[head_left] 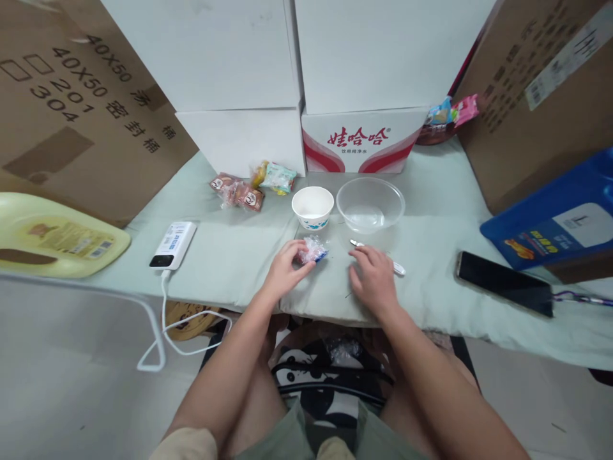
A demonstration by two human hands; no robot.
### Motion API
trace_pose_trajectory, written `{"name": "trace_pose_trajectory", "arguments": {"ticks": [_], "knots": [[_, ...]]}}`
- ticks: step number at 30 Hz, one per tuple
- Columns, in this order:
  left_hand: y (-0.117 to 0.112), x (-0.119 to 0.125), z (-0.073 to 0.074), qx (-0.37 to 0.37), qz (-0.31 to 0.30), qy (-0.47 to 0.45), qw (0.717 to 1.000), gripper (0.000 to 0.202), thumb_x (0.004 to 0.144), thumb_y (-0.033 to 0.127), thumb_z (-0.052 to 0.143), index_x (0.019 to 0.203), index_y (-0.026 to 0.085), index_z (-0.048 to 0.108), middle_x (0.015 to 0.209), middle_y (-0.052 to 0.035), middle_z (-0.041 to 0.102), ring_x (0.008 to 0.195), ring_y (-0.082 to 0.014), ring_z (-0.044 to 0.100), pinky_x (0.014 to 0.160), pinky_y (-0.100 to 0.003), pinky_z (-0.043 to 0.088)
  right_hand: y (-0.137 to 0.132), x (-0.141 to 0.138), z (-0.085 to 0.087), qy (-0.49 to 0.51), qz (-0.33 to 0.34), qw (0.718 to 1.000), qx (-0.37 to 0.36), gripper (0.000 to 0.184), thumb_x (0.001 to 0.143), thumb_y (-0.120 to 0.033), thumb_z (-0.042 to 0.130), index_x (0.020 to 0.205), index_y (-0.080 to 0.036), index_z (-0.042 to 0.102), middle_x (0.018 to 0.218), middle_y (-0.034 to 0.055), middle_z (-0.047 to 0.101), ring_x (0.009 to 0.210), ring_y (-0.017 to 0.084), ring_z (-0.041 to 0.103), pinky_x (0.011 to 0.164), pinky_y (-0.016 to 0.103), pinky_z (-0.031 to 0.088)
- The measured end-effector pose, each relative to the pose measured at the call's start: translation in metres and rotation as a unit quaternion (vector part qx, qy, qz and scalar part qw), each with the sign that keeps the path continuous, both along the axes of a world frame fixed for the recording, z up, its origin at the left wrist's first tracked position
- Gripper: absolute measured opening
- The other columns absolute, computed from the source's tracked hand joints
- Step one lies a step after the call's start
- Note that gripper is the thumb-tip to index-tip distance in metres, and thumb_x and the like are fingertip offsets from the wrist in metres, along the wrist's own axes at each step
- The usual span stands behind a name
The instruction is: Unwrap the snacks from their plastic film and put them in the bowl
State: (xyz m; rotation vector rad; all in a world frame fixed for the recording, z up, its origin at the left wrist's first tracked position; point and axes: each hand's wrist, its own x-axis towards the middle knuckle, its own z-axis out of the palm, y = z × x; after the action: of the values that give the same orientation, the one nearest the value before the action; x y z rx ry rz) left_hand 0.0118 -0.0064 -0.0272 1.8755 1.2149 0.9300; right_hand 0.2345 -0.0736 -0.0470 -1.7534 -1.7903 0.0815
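My left hand (286,268) has its thumb and fingers around a small clear-wrapped snack packet (313,248) with red and blue on it, low over the cloth. Palm down, my right hand (373,275) lies with its fingers apart over a slim white-handled tool (399,269), whose metal tip shows past the fingertips. The middle of that tool is hidden by the hand. Just beyond my left hand stands a white paper bowl (313,207) with a blue pattern. A clear plastic bowl (371,204) stands to its right.
Brown snack packets (239,193) and a light green packet (280,177) lie at the back left. A white power bank (173,245) with a cable and a yellow jug (62,236) are left. A phone (505,283) and blue jug (555,211) are right. Cartons (364,140) line the back.
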Motion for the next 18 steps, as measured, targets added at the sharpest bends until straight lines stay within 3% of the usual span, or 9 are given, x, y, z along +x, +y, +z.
{"name": "trace_pose_trajectory", "arguments": {"ticks": [3,8,12,16,18], "knots": [[-0.001,0.005,0.000,-0.029,0.007,-0.025,0.999,0.022,0.072,0.032,0.075,0.088,0.020,0.065,0.121,-0.0117,0.064,0.111,-0.0268,0.060,0.096,-0.038,0.045,-0.001,-0.013,0.001,0.017,0.057,0.998,0.008,0.030,0.091,-0.018,0.049,0.114,-0.019,0.069,0.120,0.0133,0.067,0.120,0.029,0.057,0.104,0.044,0.041],[0.000,0.006,-0.001,-0.134,-0.016,-0.097,0.986,0.028,0.065,0.034,0.081,0.082,0.018,0.066,0.119,-0.0104,0.062,0.089,-0.0187,0.060,0.085,-0.033,0.046,0.003,-0.014,-0.002,0.066,0.083,0.994,0.011,0.030,0.089,-0.016,0.049,0.113,-0.020,0.068,0.118,0.0137,0.067,0.117,0.029,0.059,0.104,0.046,0.045],[-0.002,0.008,0.001,-0.181,-0.028,-0.166,0.969,0.028,0.065,0.036,0.082,0.071,0.016,0.062,0.113,-0.0095,0.062,0.100,-0.0212,0.061,0.092,-0.033,0.045,0.004,-0.010,-0.008,0.109,0.095,0.989,0.013,0.028,0.088,-0.017,0.049,0.110,-0.019,0.067,0.116,0.0141,0.068,0.113,0.028,0.061,0.103,0.047,0.047],[-0.004,0.013,0.005,-0.193,0.030,-0.222,0.955,0.030,0.069,0.036,0.078,0.069,0.018,0.055,0.099,-0.0045,0.064,0.092,-0.0168,0.061,0.087,-0.029,0.048,0.003,-0.011,-0.012,0.168,0.089,0.982,-0.001,0.031,0.088,-0.023,0.052,0.116,-0.019,0.063,0.121,0.0146,0.068,0.114,0.028,0.063,0.103,0.046,0.048],[-0.003,0.016,0.008,-0.231,0.083,-0.284,0.927,0.032,0.072,0.038,0.076,0.075,0.020,0.050,0.091,-0.0003,0.064,0.081,-0.0134,0.062,0.078,-0.027,0.050,0.003,-0.014,-0.011,0.206,0.094,0.974,-0.019,0.038,0.087,-0.030,0.056,0.123,-0.018,0.060,0.124,0.0150,0.068,0.115,0.028,0.064,0.102,0.046,0.049]]}}
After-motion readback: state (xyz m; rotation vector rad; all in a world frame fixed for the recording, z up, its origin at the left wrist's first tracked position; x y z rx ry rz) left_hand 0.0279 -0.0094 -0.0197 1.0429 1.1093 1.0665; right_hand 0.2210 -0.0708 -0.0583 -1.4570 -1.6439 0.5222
